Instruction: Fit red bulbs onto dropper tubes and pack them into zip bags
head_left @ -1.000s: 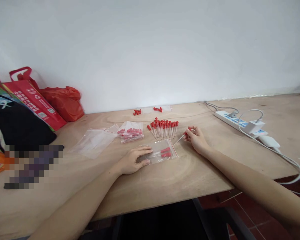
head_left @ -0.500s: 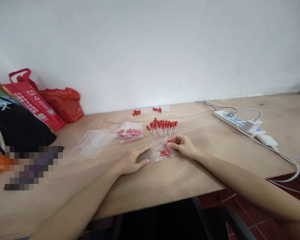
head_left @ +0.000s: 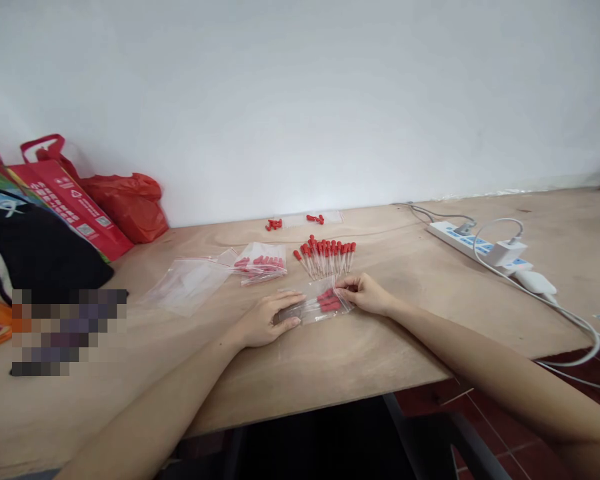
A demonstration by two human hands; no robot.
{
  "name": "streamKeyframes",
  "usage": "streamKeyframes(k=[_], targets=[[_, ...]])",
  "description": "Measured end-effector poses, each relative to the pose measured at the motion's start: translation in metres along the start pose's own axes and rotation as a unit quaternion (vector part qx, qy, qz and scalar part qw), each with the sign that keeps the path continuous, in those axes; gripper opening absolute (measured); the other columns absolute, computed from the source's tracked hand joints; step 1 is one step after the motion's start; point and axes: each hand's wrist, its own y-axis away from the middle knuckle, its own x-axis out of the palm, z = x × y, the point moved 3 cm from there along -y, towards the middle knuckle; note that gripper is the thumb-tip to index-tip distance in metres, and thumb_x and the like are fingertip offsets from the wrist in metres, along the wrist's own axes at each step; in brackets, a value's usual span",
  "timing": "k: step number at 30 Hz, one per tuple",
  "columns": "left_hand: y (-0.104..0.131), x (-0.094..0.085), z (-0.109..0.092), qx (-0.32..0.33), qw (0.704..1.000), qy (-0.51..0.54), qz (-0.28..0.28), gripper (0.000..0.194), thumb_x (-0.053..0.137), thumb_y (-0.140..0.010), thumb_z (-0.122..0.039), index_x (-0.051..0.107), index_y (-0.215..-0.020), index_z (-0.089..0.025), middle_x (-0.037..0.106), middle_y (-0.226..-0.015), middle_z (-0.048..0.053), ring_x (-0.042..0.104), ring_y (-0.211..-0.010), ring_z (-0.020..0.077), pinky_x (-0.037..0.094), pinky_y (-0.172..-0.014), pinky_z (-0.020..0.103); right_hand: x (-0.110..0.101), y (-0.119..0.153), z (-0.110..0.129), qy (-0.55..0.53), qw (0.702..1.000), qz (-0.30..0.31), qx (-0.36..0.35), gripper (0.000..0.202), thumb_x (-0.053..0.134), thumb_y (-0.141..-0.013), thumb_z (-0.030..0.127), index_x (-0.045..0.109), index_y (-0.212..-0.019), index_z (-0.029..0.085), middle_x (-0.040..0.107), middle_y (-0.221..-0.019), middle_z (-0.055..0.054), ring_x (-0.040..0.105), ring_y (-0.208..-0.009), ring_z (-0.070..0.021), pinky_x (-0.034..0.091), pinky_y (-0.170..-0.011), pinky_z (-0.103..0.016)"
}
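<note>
A clear zip-lock bag [head_left: 307, 310] lies flat on the wooden table, holding several droppers [head_left: 329, 300] with red rubber bulbs toward its right end. My left hand [head_left: 273, 320] rests over the bag's left end, thumb and fingers apart. At the right end, my right hand [head_left: 365, 293] pinches the bag's edge between thumb and fingers. Just beyond the bag, a fanned row of loose droppers [head_left: 325, 257] lies with red bulbs pointing away from me. Left of that row is a filled bag of red-bulbed droppers [head_left: 263, 261].
Flat clear bags [head_left: 190, 283] lie at the left. Small red bulbs [head_left: 274, 225] and another small bag [head_left: 333, 217] sit near the wall. A power strip [head_left: 460, 240] with chargers and cables occupies the right. Red bags [head_left: 125, 207] and a black bag [head_left: 40, 257] stand far left.
The dropper by my right fingers now lies inside the bag beside the others. My right hand has shifted slightly and now holds the bag's right edge; my left hand stays put.
</note>
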Motion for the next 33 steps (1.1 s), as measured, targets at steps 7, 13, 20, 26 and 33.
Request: streamKeyframes(k=[7, 13, 20, 26, 33], targets=[[-0.001, 0.002, 0.003, 0.004, 1.000, 0.015, 0.003, 0.041, 0.047, -0.081, -0.037, 0.047, -0.119, -0.024, 0.045, -0.127, 0.003, 0.040, -0.118, 0.0188, 0.032, -0.099, 0.037, -0.045, -0.024, -0.012, 0.137, 0.966, -0.211, 0.061, 0.023, 0.050, -0.072, 0.030, 0.064, -0.082, 0.015, 0.065, -0.074, -0.004, 0.055, -0.062, -0.0127, 0.042, -0.060, -0.024], [0.000, 0.002, 0.003, -0.010, 1.000, 0.017, 0.008, 0.041, 0.048, -0.080, -0.038, 0.047, -0.119, -0.024, 0.045, -0.128, 0.003, 0.039, -0.119, 0.0188, 0.031, -0.100, 0.037, -0.087, -0.064, -0.040, 0.177, 0.930, -0.296, 0.128, 0.027, 0.054, -0.069, 0.032, 0.064, -0.086, 0.013, 0.064, -0.091, -0.012, 0.056, -0.088, -0.0228, 0.039, -0.079, -0.032], [0.000, 0.001, 0.001, -0.011, 1.000, 0.017, 0.017, 0.042, 0.048, -0.080, -0.037, 0.047, -0.119, -0.022, 0.043, -0.129, 0.005, 0.038, -0.120, 0.0180, 0.030, -0.100, 0.036, -0.088, -0.083, -0.053, 0.121, 0.925, -0.323, 0.156, 0.012, 0.062, -0.060, 0.028, 0.061, -0.065, 0.017, 0.065, -0.076, -0.007, 0.058, -0.082, -0.0207, 0.041, -0.071, -0.028], [0.000, 0.001, 0.000, -0.018, 0.999, 0.022, 0.017, 0.042, 0.049, -0.079, -0.036, 0.047, -0.119, -0.023, 0.044, -0.129, 0.004, 0.038, -0.119, 0.0193, 0.030, -0.100, 0.038, -0.091, -0.055, -0.051, -0.020, 0.934, -0.336, 0.117, 0.014, 0.046, -0.072, 0.029, 0.050, -0.081, 0.019, 0.059, -0.065, 0.000, 0.050, -0.048, -0.0092, 0.041, -0.046, -0.021], [0.000, 0.002, 0.002, -0.003, 1.000, 0.021, 0.000, 0.043, 0.049, -0.079, -0.037, 0.046, -0.120, -0.024, 0.047, -0.126, 0.003, 0.039, -0.118, 0.0190, 0.030, -0.100, 0.038, -0.061, -0.008, -0.033, -0.122, 0.931, -0.342, 0.047, 0.024, 0.049, -0.073, 0.037, 0.037, -0.088, 0.022, 0.052, -0.065, 0.004, 0.056, -0.056, -0.0108, 0.049, -0.052, -0.024]])
